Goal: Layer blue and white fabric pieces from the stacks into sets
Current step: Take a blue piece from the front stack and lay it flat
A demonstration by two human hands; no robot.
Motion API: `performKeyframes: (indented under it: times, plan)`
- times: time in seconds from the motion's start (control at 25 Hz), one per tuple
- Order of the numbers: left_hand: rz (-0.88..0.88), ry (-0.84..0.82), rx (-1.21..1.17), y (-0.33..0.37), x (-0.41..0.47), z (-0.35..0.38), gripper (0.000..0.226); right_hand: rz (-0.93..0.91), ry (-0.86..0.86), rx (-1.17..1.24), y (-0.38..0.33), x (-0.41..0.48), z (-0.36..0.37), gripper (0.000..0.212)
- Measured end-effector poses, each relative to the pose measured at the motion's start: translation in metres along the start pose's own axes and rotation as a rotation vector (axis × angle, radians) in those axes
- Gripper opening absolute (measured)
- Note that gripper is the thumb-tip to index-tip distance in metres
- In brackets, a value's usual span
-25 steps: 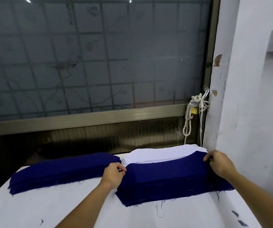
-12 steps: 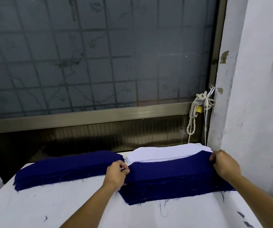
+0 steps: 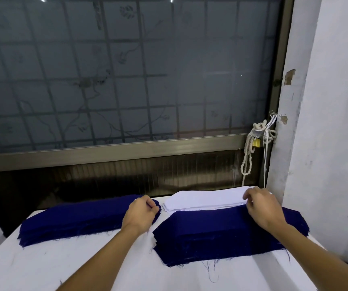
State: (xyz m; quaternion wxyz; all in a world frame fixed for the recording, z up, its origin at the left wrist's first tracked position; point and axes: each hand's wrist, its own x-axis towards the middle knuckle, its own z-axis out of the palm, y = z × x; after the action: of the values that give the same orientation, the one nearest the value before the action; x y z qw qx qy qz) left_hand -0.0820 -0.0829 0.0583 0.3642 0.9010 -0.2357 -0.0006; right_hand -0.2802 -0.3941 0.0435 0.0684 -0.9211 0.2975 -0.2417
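I judge pick-up in hand: left hand (image 3: 140, 213) pinches the blue stack (image 3: 74, 219) left of the white stack (image 3: 202, 199), right hand (image 3: 263, 206) pinches that stack's end (set pile (image 3: 221, 232) just in front); next needs single-ply lifts.

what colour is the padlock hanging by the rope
Yellow padlock, clearest in the head view.

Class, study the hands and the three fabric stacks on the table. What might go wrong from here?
1. The right hand is at the end of the white stack, whose sheets look thin; it may lift several at once.
2. The left hand sits on the frayed end of the left blue stack; loose threads could drag neighbouring pieces askew.
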Motion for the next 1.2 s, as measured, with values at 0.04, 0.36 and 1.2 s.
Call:
performKeyframes:
  times: [0.04, 0.36, 1.2]
  plan:
    - [0.015, 0.013, -0.014, -0.001, 0.005, -0.009, 0.006, -0.01, -0.009, 0.08, -0.018, 0.004, 0.001, 0.015]
    - [-0.019, 0.059, 0.021, -0.076, 0.039, -0.068, 0.011, -0.087, -0.212, 0.412, -0.168, 0.034, 0.056, 0.01]
    - [0.06, -0.037, 0.476, -0.213, 0.097, -0.093, 0.005, -0.47, -0.365, 0.296, -0.328, 0.086, 0.194, 0.054]
